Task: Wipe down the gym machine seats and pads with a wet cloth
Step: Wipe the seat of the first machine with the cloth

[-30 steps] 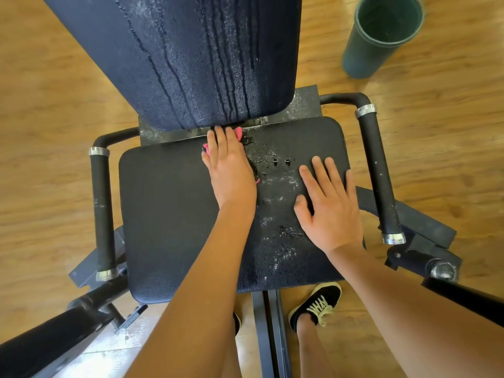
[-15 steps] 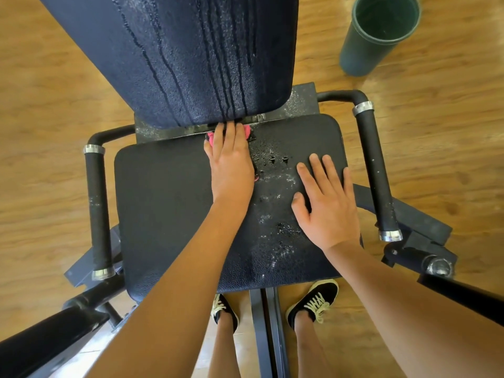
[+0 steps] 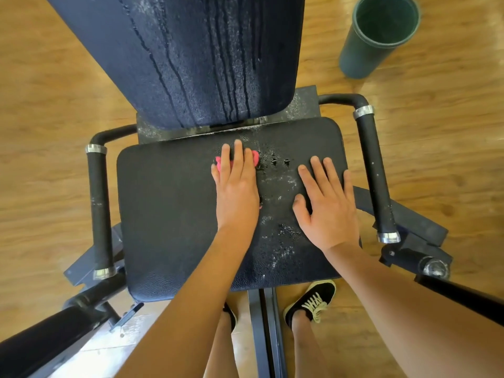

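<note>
Handles (image 3: 99, 211) flank seat (image 3: 169, 214) (backrest (image 3: 191, 55) behind)

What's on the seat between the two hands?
Head view: only wet drops and whitish specks on the seat lie between left hand and right hand.

The seat (image 3: 169, 214) is black padded vinyl with a fine, matt grain, beaded with water drops and pale residue near its middle. The back pad (image 3: 191, 64) has the same pebbled black cover, streaked by dark wet runs. The cloth (image 3: 255, 158) is bright pink fabric. The grips (image 3: 101, 208) look like matt black foam, speckled white, capped by shiny metal collars (image 3: 96, 149). The frame (image 3: 261, 323) is dark painted metal. The floor (image 3: 41, 132) is smooth, glossy wood-grain board. The bin (image 3: 360, 55) is matt dark green.
</note>
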`<state>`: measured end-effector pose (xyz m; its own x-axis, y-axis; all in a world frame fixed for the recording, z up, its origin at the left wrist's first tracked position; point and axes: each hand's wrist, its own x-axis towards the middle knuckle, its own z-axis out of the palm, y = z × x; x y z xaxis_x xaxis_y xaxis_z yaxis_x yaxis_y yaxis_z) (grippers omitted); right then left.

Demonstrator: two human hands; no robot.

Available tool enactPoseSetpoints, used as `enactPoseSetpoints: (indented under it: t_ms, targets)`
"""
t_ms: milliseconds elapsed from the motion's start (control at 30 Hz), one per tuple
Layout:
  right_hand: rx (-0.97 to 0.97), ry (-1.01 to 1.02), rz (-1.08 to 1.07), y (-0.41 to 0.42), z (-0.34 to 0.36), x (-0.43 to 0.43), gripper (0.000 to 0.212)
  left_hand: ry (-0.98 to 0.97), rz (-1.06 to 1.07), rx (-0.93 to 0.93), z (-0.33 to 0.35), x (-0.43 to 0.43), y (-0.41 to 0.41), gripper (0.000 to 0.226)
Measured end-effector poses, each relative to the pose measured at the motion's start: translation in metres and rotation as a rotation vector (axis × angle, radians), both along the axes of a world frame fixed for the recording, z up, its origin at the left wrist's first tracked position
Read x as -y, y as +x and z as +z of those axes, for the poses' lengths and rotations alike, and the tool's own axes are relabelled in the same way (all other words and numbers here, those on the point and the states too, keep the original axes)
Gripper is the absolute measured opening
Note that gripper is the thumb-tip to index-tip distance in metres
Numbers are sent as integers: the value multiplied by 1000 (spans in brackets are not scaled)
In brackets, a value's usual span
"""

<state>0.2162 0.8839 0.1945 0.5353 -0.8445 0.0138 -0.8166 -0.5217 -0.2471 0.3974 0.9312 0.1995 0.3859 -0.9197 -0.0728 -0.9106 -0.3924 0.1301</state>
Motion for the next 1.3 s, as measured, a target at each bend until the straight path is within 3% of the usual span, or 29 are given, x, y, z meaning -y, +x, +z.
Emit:
enactPoseSetpoints:
  t_ms: [167, 433, 567, 800, 900, 1300]
  targets:
    - [14, -13, -2, -1, -1, 1, 56, -161, 82, -77, -1, 31, 8, 50]
    - [4, 2, -3, -1, 3, 1, 56, -88, 23, -80, -4, -31, -22, 69]
    - [2, 9, -3, -1, 5, 0, 57, -120, 26, -94, -5, -54, -38, 53]
    - [-11, 9, -4, -1, 4, 2, 57, -95, 69, -136, 7, 0, -15, 67]
    - [3, 1, -8, 0, 3, 1, 57, -124, 108, -164, 6, 13, -10, 56]
    - [20, 12, -6, -1, 3, 0, 55, -115, 59, -134, -3, -85, -60, 46]
